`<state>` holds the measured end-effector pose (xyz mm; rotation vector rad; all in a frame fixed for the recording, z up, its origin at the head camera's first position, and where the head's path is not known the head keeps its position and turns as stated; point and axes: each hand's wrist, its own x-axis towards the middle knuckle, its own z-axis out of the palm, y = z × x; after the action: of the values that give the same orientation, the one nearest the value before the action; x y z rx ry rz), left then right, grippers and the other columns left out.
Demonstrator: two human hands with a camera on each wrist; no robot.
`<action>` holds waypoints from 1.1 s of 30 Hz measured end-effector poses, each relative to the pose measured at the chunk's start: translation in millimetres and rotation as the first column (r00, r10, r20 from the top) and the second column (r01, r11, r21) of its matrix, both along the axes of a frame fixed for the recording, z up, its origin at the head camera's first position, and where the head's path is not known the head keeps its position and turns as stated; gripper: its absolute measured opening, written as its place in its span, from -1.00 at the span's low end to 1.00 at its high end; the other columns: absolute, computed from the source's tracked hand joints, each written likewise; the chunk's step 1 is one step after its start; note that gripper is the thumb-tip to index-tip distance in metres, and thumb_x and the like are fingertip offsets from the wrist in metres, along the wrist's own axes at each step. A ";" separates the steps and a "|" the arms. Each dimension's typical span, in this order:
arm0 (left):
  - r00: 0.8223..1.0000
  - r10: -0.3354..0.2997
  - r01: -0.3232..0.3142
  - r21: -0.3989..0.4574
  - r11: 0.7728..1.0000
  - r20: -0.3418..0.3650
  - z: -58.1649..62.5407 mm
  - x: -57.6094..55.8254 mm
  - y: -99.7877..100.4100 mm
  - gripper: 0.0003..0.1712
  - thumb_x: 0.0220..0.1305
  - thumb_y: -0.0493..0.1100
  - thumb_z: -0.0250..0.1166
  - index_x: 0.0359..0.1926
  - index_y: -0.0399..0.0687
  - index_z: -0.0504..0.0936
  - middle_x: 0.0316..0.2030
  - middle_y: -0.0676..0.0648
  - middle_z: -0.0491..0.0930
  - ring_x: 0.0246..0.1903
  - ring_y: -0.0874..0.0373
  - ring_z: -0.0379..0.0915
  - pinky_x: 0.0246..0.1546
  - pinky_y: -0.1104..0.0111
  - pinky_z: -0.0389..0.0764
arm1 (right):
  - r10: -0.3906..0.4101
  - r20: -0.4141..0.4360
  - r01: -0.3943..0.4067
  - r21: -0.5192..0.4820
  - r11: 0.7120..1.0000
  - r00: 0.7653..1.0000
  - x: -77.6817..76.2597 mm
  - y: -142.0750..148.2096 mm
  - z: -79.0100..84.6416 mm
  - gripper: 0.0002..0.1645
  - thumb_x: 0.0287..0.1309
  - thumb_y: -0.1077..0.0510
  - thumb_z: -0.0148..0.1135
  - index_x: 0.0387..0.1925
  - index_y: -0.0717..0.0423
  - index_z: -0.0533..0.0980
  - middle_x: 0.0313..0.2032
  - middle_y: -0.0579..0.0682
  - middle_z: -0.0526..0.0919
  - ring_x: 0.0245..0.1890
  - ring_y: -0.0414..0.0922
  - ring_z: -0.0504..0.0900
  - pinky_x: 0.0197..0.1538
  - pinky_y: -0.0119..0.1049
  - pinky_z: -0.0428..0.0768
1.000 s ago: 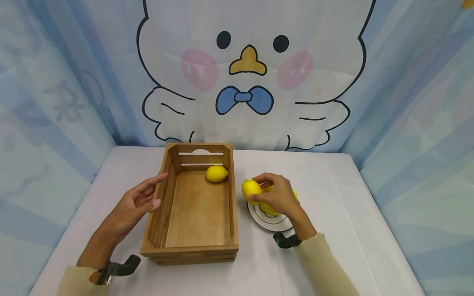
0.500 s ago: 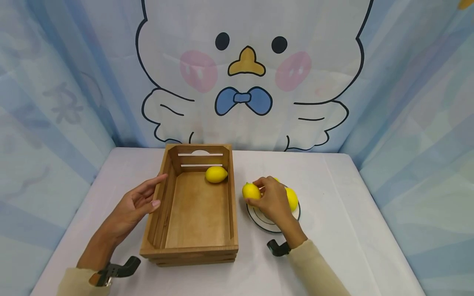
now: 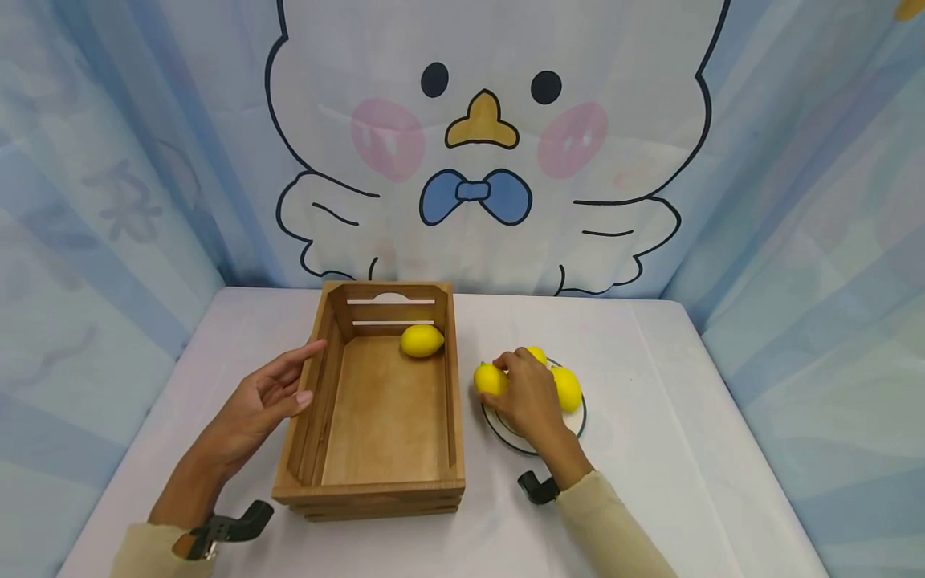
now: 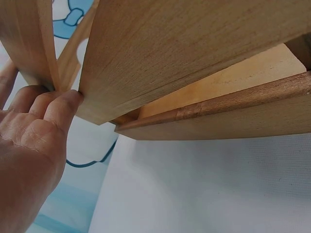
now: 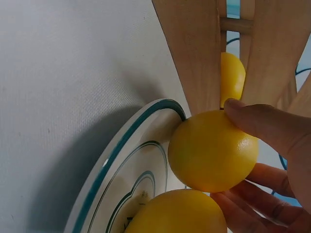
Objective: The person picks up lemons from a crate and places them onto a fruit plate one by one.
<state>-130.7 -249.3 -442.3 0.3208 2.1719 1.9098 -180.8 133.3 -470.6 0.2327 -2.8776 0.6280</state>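
My right hand (image 3: 531,397) pinches a yellow lemon (image 3: 489,379) between thumb and fingers, at the left rim of the plate (image 3: 506,436). In the right wrist view, the thumb lies on top of this lemon (image 5: 209,150), with fingers below it. Another lemon (image 3: 567,389) and a partly hidden lemon (image 3: 536,353) sit on the plate, right of and behind the hand. My left hand (image 3: 253,401) rests against the left wall of a wooden crate (image 3: 383,487), fingers extended; in the left wrist view, its fingertips touch a slat (image 4: 160,53). One lemon (image 3: 422,341) lies inside the crate's far right corner.
Crate and plate stand side by side on a white-covered table (image 3: 665,417), a narrow gap between them. A printed curtain (image 3: 477,241) hangs behind the table's far edge, and more curtains hang at both sides. Each wrist wears a dark camera mount (image 3: 538,487).
My right hand has moved a little left and down with the pinched lemon, uncovering more of the lemons on the plate. My left hand and the crate stay in place.
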 end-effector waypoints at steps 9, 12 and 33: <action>1.000 -0.008 0.008 0.011 1.000 -0.011 0.9 -0.5 -1.6 -0.27 0.45 -0.29 0.14 0.53 0.19 0.16 0.60 0.05 -0.10 0.59 0.02 -0.26 0.23 0.75 0.25 | -0.006 -0.025 0.007 0.042 0.999 1.000 4.3 -1.3 2.5 -0.38 -0.31 -0.07 0.70 -0.15 0.11 0.70 -0.20 0.01 0.66 -0.21 -0.04 0.62 -0.15 -0.13 0.61; 1.000 -0.008 0.008 0.011 1.000 -0.011 0.5 -0.6 -1.5 -0.28 0.45 -0.29 0.14 0.53 0.19 0.16 0.59 0.06 -0.09 0.59 0.02 -0.25 0.23 0.74 0.26 | -0.012 -0.026 0.013 0.066 0.998 1.000 5.9 -2.0 4.1 -0.37 -0.32 -0.07 0.70 -0.15 0.12 0.71 -0.19 0.03 0.66 -0.19 -0.02 0.63 -0.13 -0.11 0.62; 1.000 -0.014 0.015 0.031 0.999 -0.004 1.2 -0.5 -0.3 -0.27 0.45 -0.31 0.13 0.54 0.14 0.14 0.60 0.04 -0.13 0.59 0.03 -0.30 0.24 0.75 0.24 | -0.044 -0.004 0.044 0.089 0.995 0.999 8.3 1.4 8.8 -0.28 -0.32 -0.14 0.70 -0.09 0.16 0.70 -0.15 0.10 0.66 -0.16 0.02 0.63 -0.12 -0.08 0.64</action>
<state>-131.1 -249.6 -441.1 0.3445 2.1383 1.9378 -172.5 134.7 -461.8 0.1824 -2.9032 0.4913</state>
